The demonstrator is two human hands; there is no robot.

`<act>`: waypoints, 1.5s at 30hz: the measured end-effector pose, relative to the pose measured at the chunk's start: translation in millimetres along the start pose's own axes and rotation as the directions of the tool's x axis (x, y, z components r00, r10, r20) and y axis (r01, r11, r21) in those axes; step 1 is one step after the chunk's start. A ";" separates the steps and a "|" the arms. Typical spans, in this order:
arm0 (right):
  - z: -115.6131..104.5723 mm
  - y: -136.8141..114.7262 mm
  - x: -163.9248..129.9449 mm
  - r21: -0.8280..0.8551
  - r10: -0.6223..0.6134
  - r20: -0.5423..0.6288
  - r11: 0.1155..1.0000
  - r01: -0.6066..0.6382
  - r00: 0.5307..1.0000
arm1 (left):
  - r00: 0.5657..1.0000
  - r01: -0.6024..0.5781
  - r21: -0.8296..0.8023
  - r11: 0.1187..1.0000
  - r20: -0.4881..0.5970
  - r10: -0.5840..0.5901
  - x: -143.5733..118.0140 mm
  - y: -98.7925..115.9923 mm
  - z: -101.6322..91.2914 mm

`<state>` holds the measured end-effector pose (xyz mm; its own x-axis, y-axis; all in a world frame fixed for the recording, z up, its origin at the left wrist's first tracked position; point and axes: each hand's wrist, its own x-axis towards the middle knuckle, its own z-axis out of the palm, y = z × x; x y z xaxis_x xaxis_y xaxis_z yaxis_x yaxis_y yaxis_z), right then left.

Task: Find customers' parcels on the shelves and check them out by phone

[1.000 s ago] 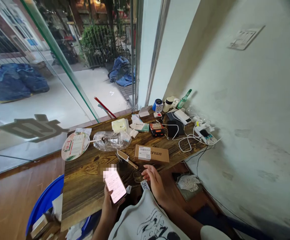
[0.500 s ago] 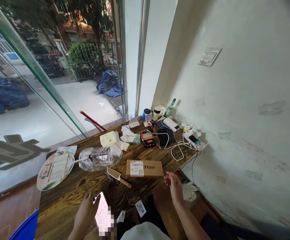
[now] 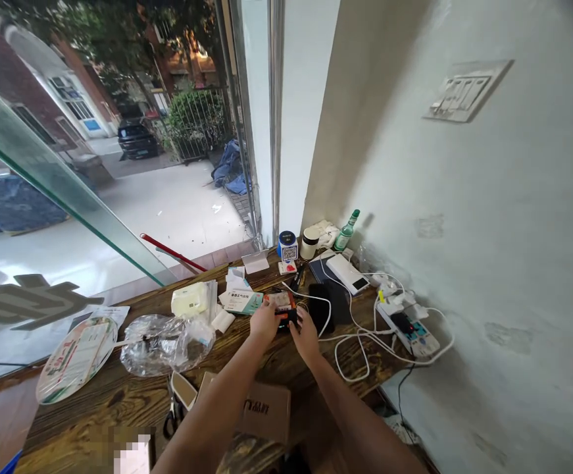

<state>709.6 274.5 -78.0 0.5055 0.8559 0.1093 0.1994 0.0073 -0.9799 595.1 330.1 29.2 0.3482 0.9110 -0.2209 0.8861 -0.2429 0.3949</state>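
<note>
My left hand (image 3: 265, 322) and my right hand (image 3: 306, 334) are closed on the two sides of a small black-and-orange box (image 3: 286, 318) on the table. On top of that box is an orange pack (image 3: 279, 300). A black flat pouch or phone-like item (image 3: 322, 304) lies just right of my right hand, with a white cable (image 3: 329, 316) across it. Left of my left hand are a green-and-white medicine box (image 3: 243, 301) and a small white item (image 3: 224, 320). Below my left forearm lies a brown cardboard box (image 3: 269, 409), partly covered by the arm.
Left are crinkled clear plastic (image 3: 168, 345), a round fan (image 3: 76, 362), a tissue pack (image 3: 190, 299), a knife (image 3: 184, 390), scissors (image 3: 172, 418) and a phone (image 3: 135, 461). Right are a power bank (image 3: 348, 273), a green bottle (image 3: 347, 232) and a power strip (image 3: 409, 326) with tangled cables.
My left hand has left the phone, and both hands have reached forward to the black-and-orange box and closed on it. The camera view has shifted too.
</note>
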 end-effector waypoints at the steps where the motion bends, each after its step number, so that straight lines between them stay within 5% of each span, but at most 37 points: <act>1: 2.0 5.7 4.0 -0.007 -0.012 0.006 1.000 0.012 1.000 | 1.000 0.020 0.017 1.000 0.010 -0.020 12.2 3.9 6.8; 7: 11.8 29.5 15.0 -0.033 -0.028 -0.017 0.999 0.027 0.999 | 0.998 -0.055 0.079 0.995 0.042 0.052 48.8 6.5 31.9; 15: 13.4 22.5 11.6 -0.022 -0.025 -0.085 0.999 0.023 0.996 | 0.968 -0.250 0.203 0.947 0.053 0.244 55.5 12.5 33.2; 25: 12.6 33.3 7.3 -0.011 0.069 0.027 0.998 -0.068 0.997 | 0.957 -0.270 0.258 0.928 0.174 0.231 58.8 9.6 47.7; 45: 12.4 33.5 7.5 -0.012 0.022 0.007 1.000 -0.022 1.000 | 0.972 -0.218 0.194 0.956 0.129 0.195 63.1 12.4 35.4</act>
<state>709.7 287.6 -112.0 0.5037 0.8595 0.0868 0.1987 -0.0176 -0.9799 638.8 372.7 -11.4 0.5508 0.7954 -0.2529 0.8312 -0.4954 0.2524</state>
